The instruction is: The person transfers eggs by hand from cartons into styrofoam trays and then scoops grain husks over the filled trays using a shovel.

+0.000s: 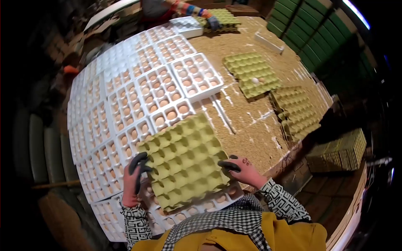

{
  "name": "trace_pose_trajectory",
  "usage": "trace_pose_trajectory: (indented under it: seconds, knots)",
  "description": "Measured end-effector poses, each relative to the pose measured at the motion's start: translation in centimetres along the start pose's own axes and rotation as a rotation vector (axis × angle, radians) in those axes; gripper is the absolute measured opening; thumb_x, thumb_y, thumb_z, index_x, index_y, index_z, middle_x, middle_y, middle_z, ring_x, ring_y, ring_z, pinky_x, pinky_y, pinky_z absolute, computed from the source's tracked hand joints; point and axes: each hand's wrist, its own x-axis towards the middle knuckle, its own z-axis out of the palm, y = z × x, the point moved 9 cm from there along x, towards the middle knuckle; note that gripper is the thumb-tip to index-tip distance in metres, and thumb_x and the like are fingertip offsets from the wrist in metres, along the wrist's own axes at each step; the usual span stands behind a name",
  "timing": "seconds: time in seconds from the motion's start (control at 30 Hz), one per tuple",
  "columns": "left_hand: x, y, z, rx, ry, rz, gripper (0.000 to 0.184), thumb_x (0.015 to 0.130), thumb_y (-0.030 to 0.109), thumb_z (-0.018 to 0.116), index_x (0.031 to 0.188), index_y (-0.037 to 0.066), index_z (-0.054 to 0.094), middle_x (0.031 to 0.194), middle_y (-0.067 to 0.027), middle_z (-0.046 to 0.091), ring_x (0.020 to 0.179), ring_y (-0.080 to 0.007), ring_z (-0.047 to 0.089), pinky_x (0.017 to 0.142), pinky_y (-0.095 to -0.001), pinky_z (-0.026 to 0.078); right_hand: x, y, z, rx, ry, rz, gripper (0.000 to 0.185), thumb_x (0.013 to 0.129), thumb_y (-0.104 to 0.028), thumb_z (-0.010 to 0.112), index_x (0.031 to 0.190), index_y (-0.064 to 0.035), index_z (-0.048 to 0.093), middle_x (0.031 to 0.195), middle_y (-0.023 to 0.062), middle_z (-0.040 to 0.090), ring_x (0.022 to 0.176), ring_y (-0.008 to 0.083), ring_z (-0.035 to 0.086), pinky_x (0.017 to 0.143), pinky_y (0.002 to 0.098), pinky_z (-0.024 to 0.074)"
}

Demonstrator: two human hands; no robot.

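Observation:
A yellow-green egg tray (186, 161) with empty cups lies between my hands, over white foam trays of eggs (157, 90). Gloved in pink with dark fingertips, my left hand (135, 178) grips the tray's left edge. My right hand (243, 169), in a matching glove, holds the opposite edge with thumb and fingers. Brown eggs (220, 198) show in the white tray below the near edge of the egg tray. Part of that white tray is hidden under it.
Yellow-green trays (295, 113) lie on the right of the brown board, one farther tray (253, 73) holding two eggs. Stacked trays (339, 150) stand at the lower right. At the far edge, another person's gloved hand (213, 21) touches trays. Green crates (310, 31) stand behind.

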Motion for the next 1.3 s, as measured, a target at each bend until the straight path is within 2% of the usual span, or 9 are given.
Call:
trace_pose_trajectory:
  seconds: [0.2,0.37,0.5,0.6,0.8,0.9,1.03,1.13,1.3]
  knots:
    - [-5.7,5.5,5.8,0.250,0.275,0.324,0.034,0.100,0.020,0.051,0.118,-0.007,0.063,0.108,-0.0126,0.069,0.094,-0.0207,0.066,0.088,-0.0330,0.049,-9.8,6.7,-13.8,0.299,0.732,0.091,0.035,0.085,-0.002,0.060,0.119,-0.0055,0.067,0.110,0.0095,0.064,0.094,0.0199,0.064,0.088,0.0288,0.0507]
    - [-9.5,-0.1,14.9,0.163,0.236,0.196,0.033,0.099,0.019,0.054,0.116,-0.007,0.065,0.105,-0.0140,0.069,0.092,-0.0215,0.066,0.088,-0.0337,0.050,-18.3,18.0,-25.9,0.311,1.293,0.034,0.032,0.091,-0.005,0.057,0.122,0.0005,0.062,0.112,0.0126,0.067,0.099,0.0213,0.064,0.088,0.0312,0.0505]
    - [-9.1,-4.0,26.2,0.051,0.201,0.093,0.043,0.099,0.029,0.055,0.119,-0.008,0.061,0.109,-0.0152,0.067,0.097,-0.0265,0.068,0.090,-0.0377,0.053,-18.0,31.7,-26.4,0.280,0.954,0.661,0.047,0.091,-0.027,0.063,0.130,-0.0024,0.055,0.110,0.0159,0.067,0.096,0.0240,0.066,0.082,0.0337,0.0522]
    - [-6.0,-3.6,36.0,0.037,0.000,0.023,0.043,0.101,0.029,0.052,0.119,-0.008,0.061,0.110,-0.0151,0.067,0.098,-0.0266,0.067,0.090,-0.0372,0.053,-18.4,30.8,-27.0,0.344,0.949,0.503,0.051,0.087,-0.034,0.067,0.129,-0.0080,0.057,0.109,0.0157,0.067,0.096,0.0284,0.067,0.081,0.0360,0.0527]
    - [-2.5,-1.1,50.2,0.190,-0.344,-0.021,0.029,0.097,0.013,0.055,0.119,-0.003,0.065,0.109,-0.0119,0.069,0.100,-0.0189,0.065,0.090,-0.0299,0.049,-19.5,29.9,-27.3,0.186,0.666,0.526,0.050,0.091,-0.024,0.064,0.138,-0.0111,0.053,0.105,0.0112,0.069,0.092,0.0179,0.066,0.080,0.0289,0.0514]
    - [-2.4,-1.5,54.0,0.199,-0.457,-0.072,0.037,0.099,0.021,0.057,0.123,-0.006,0.061,0.114,-0.0133,0.067,0.104,-0.0227,0.065,0.094,-0.0347,0.049,-19.7,31.9,-27.4,0.882,0.693,0.140,0.039,0.094,-0.013,0.060,0.132,-0.0056,0.055,0.102,0.0079,0.068,0.089,0.0163,0.065,0.079,0.0260,0.0510]
    - [-2.2,-2.5,54.6,0.146,-0.489,-0.078,0.030,0.098,0.014,0.055,0.120,-0.005,0.063,0.112,-0.0129,0.068,0.102,-0.0205,0.065,0.093,-0.0297,0.048,-24.0,35.3,-25.9,1.325,1.215,0.412,0.026,0.095,-0.013,0.062,0.118,-0.0021,0.058,0.103,0.0093,0.066,0.094,0.0165,0.064,0.080,0.0274,0.0520]
    - [-1.6,-4.9,54.2,0.058,-0.460,-0.133,0.033,0.099,0.019,0.054,0.121,-0.005,0.062,0.113,-0.0139,0.067,0.103,-0.0238,0.065,0.093,-0.0335,0.050,-19.8,37.2,-23.2,1.642,0.919,0.532,0.065,0.083,-0.034,0.077,0.128,0.0051,0.052,0.106,0.0120,0.067,0.085,0.0247,0.066,0.074,0.0348,0.0542]
    - [0.8,-5.6,58.0,0.048,-0.514,-0.083,0.043,0.099,0.031,0.053,0.123,-0.005,0.060,0.113,-0.0158,0.066,0.101,-0.0278,0.066,0.093,-0.0370,0.051,-15.1,41.7,-25.7,1.017,0.945,0.621,0.067,0.077,-0.026,0.078,0.126,0.0095,0.051,0.115,0.0212,0.065,0.097,0.0266,0.064,0.082,0.0375,0.0503]
